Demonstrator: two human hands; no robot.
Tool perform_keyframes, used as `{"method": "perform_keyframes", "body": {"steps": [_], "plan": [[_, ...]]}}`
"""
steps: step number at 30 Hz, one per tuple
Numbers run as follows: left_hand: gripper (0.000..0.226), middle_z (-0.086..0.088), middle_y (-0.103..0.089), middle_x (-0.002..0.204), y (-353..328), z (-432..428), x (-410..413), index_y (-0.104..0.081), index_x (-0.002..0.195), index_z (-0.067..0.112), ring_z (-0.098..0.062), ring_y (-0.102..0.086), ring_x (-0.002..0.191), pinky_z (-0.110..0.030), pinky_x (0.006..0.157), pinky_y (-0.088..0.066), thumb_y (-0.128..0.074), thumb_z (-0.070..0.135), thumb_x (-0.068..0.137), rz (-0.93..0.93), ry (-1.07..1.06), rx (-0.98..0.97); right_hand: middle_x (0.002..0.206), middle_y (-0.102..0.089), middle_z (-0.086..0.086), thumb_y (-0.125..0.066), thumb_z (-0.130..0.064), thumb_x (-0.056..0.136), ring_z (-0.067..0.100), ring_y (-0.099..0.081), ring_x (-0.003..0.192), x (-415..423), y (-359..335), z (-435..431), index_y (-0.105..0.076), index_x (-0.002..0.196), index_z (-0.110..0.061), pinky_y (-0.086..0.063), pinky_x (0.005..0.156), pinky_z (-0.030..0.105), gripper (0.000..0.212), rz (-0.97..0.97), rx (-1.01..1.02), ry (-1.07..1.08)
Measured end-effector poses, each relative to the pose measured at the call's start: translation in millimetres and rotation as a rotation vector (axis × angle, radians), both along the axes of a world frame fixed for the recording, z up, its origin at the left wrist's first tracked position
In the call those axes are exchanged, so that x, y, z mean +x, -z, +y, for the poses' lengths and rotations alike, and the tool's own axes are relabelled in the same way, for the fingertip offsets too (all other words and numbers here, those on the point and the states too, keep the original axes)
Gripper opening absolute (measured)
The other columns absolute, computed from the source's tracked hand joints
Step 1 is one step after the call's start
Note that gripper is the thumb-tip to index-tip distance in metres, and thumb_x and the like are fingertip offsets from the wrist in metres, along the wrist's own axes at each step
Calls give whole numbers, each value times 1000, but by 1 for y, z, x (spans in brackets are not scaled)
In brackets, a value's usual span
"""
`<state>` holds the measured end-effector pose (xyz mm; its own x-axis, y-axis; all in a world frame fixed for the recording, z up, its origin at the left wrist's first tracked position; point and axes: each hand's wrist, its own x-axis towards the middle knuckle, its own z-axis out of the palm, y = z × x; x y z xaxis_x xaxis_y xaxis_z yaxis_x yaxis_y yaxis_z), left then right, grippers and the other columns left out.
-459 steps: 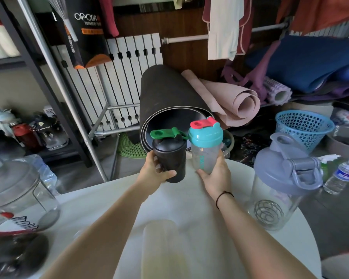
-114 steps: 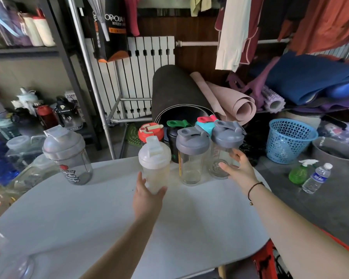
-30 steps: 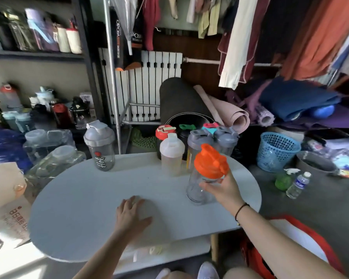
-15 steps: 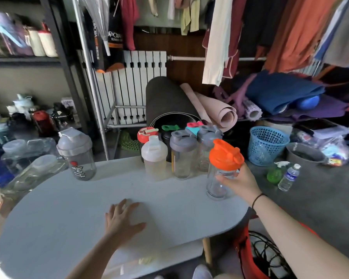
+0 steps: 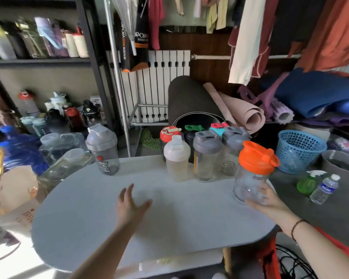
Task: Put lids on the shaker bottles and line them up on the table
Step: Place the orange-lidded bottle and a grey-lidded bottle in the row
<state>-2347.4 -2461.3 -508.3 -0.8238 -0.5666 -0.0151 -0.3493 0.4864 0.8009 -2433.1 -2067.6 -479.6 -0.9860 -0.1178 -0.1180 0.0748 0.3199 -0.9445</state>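
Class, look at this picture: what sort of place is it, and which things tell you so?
Probably a home storage room: rolled mats, clothes on a rail and a shelf of bottles crowd around the table.

The table [image 5: 89, 208] is white. One clear bottle [image 5: 250, 184] has an orange lid [image 5: 257, 158]. The basket [image 5: 299, 152] is blue with holes.

A white oval desk [image 5: 189, 228] carries lidded shaker bottles [image 5: 207, 158] clustered at its far edge. A grey-lidded bottle [image 5: 104, 151] stands apart, far left.
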Motion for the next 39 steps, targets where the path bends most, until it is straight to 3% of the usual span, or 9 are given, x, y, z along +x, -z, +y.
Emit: {"method": "perform_keyframes", "body": {"steps": [3, 7, 10, 14, 16, 21, 26, 34, 39], "plan": [[101, -11, -27, 152, -15, -32, -16, -20, 147, 32, -33, -39, 135, -52, 109, -36, -79, 43, 66, 127, -202, 178, 144, -39, -5, -88, -61, 29, 10, -33, 135, 1, 31, 1, -34, 138, -32, -28, 113, 37, 125, 0, 3, -11], [113, -13, -19, 157, -44, -70, -41, -10, 149, 33, -31, -21, 144, -50, 116, -24, -85, 27, 64, 313, -354, 218, 131, -48, -1, -85, -12, 61, 12, -41, 128, -7, 30, -5, -47, 106, -49, -37, 101, 27, 70, 44, -18, 12], [121, -9, -13, 159, -60, -96, -60, -5, 150, 31, -26, -14, 147, -45, 119, -18, -87, 22, 61, 401, -389, 201, 114, -54, -10, -90, -52, 30, 1, -50, 111, -14, 26, -12, -47, 93, -68, -45, 79, 4, 79, 47, -22, 75], [127, -2, -16, 159, -74, -119, -82, 4, 150, 32, -21, -25, 143, -41, 117, -23, -86, 12, 62, 466, -320, 270, 120, -50, 0, -86, -8, 60, 14, -49, 112, -17, 31, -18, -43, 99, -53, -45, 82, 11, 74, 99, -122, 18], [122, -3, -21, 158, -74, -123, -89, 6, 150, 28, -20, -32, 138, -36, 111, -27, -82, 4, 68, 469, -266, 304, 118, -52, -5, -92, -19, 50, 12, -51, 107, -21, 35, -18, -41, 104, -49, -45, 78, 3, 80, 99, -104, 19], [97, -7, -54, 132, -69, -131, -84, -42, 133, 22, -28, -53, 121, -44, 100, -46, -91, 29, 49, 416, -280, 171, 103, -53, -10, -80, 8, 64, 19, -49, 104, -25, 40, -23, -38, 116, -27, -46, 68, 4, 76, 139, -96, 169], [69, -2, -70, 106, -65, -82, -22, -59, 111, 25, -23, -66, 99, -46, 84, -55, -83, 43, 49, 378, -67, 170, 105, -61, -12, -87, -45, 43, 11, -58, 104, -20, 46, -18, -52, 108, -41, -47, 89, 28, 73, 159, -41, 251], [90, 4, -58, 114, -51, 83, 20, -42, 107, 55, -18, -61, 104, -46, 84, -55, -90, 52, 31, 306, 407, 186, 112, -58, -8, -71, -31, 78, 14, -55, 106, -11, 35, -18, -44, 131, -29, -40, 93, 32, 60, 129, 42, 210], [87, 4, -52, 121, -54, 164, -30, -41, 124, 30, -16, -53, 113, -31, 90, -48, -89, 30, 51, 335, 367, 227, 120, -56, -6, -70, -25, 82, 13, -52, 113, -1, 24, -19, -39, 131, -33, -35, 95, 29, 59, 137, 69, 167]]}}
